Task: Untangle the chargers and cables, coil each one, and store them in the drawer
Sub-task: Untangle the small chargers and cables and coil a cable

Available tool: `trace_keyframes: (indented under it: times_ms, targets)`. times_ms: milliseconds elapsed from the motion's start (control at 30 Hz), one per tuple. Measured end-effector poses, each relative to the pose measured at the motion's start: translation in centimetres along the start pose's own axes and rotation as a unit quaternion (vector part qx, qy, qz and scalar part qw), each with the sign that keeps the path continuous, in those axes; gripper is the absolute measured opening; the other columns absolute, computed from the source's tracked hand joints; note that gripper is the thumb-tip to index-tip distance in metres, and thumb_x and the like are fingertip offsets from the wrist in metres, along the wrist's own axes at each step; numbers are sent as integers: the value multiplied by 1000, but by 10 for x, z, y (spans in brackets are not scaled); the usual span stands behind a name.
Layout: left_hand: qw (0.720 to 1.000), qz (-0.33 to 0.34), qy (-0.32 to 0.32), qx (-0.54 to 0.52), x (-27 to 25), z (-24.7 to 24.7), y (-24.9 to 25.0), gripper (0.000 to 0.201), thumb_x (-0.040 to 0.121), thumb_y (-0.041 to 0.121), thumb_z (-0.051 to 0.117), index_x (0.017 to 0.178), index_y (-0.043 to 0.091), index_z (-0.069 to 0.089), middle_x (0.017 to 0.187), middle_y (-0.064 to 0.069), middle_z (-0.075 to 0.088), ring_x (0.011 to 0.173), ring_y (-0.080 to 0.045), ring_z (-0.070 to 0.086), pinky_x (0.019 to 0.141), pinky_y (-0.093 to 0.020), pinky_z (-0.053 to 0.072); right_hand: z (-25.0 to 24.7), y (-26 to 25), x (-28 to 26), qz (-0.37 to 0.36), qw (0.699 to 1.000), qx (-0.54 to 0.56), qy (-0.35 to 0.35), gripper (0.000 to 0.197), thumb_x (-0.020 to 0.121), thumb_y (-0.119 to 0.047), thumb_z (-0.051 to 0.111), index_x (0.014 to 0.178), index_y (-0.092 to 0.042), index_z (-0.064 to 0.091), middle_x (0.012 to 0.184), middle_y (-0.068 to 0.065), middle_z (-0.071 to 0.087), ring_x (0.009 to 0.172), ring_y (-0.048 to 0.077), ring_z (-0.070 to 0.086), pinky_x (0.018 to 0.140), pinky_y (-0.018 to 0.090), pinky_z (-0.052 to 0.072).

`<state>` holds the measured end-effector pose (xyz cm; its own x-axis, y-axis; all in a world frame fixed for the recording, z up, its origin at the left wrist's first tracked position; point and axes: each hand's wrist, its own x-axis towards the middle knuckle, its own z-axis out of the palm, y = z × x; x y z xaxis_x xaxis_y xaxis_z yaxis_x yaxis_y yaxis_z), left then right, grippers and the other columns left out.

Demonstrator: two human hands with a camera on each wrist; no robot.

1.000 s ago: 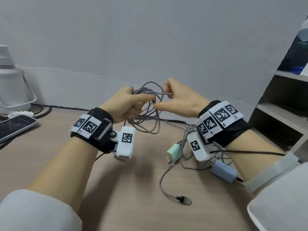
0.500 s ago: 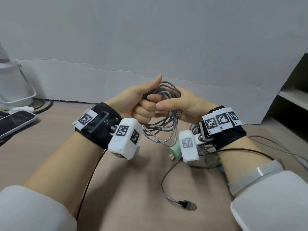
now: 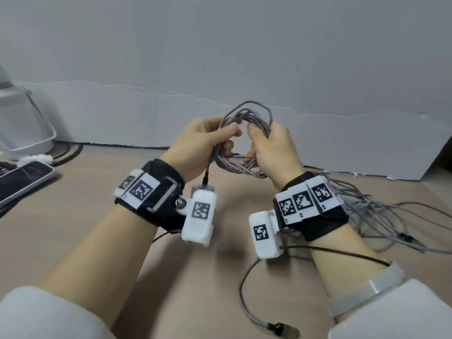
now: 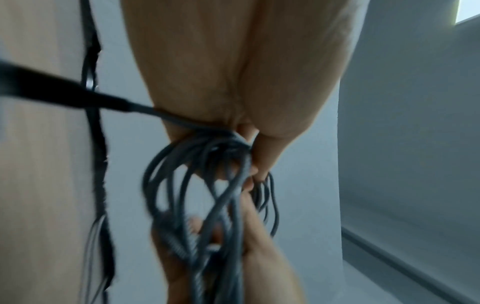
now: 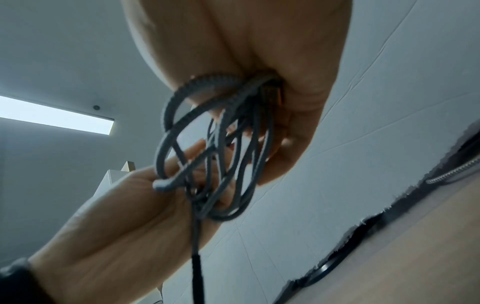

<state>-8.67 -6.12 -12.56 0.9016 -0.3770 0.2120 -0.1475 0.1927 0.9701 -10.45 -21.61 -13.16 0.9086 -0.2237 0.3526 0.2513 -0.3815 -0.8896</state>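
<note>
Coil: grey braided cable held above the table, so loops hang free
Left hand: grip pinches one side
Right hand: grip clenched round the opposite side, keeping loops gathered
Remaining tangle: on table, right

Both forearms reach forward, raised off the worktop, wrists strapped in black bands. The left hand curls its fingers and thumb round one side of the coiled grey cable, knuckles up. The right hand faces it, just beside, thumb upward, its fingers wrapped through the loops on the other side.
</note>
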Motion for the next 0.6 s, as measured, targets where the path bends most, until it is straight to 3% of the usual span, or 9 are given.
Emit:
trace_keyframes:
  times_ms: [100, 233, 333, 433, 533, 600]
  targets:
    - [998, 40, 12, 50, -1, 10, -10, 11, 94, 17, 66, 104, 12, 68, 96, -15, 58, 68, -14, 55, 67, -31, 46, 1, 4, 2, 18, 998, -10, 65, 25, 102, -35, 49, 94, -12, 56, 85, 5, 64, 88, 32, 65, 83, 46, 54]
    - [998, 61, 21, 3, -2, 17, -13, 14, 104, 16, 54, 103, 3, 60, 83, -3, 58, 72, -16, 64, 65, -37, 56, 5, 7, 3, 33, 995, -6, 90, 23, 103, -35, 46, 97, -13, 52, 94, 10, 65, 93, 34, 64, 87, 48, 52]
    - [995, 35, 32, -90, -1, 12, -11, 21, 107, 19, 45, 109, 1, 56, 75, 0, 54, 62, -14, 61, 60, -30, 57, 7, 6, 2, 44, 998, 16, 51, 25, 100, -38, 47, 99, -14, 54, 80, 2, 58, 80, 25, 58, 82, 51, 55]
    - [991, 8, 46, -127, 1, 2, -9, 23, 108, 20, 41, 111, 4, 56, 70, 3, 48, 50, -8, 46, 60, -24, 51, 5, 3, -1, 51, 996, 70, -22, 26, 101, -37, 53, 102, -12, 55, 73, 0, 54, 73, 21, 57, 70, 41, 56]
    - [993, -3, 90, -77, 0, -2, -7, 22, 110, 23, 39, 104, 8, 55, 66, 6, 44, 50, -8, 29, 50, -20, 40, 0, -3, -6, 31, 993, 61, -100, 39, 92, -51, 64, 102, -14, 57, 78, -3, 58, 74, 18, 61, 78, 47, 60]
    - [993, 10, 116, -15, -1, -1, -4, 26, 110, 25, 39, 96, 10, 55, 62, 6, 41, 51, -9, 24, 44, -20, 35, -7, -8, -7, 26, 990, 58, -124, 39, 92, -47, 68, 104, -11, 58, 82, 2, 58, 71, 19, 65, 73, 53, 62]
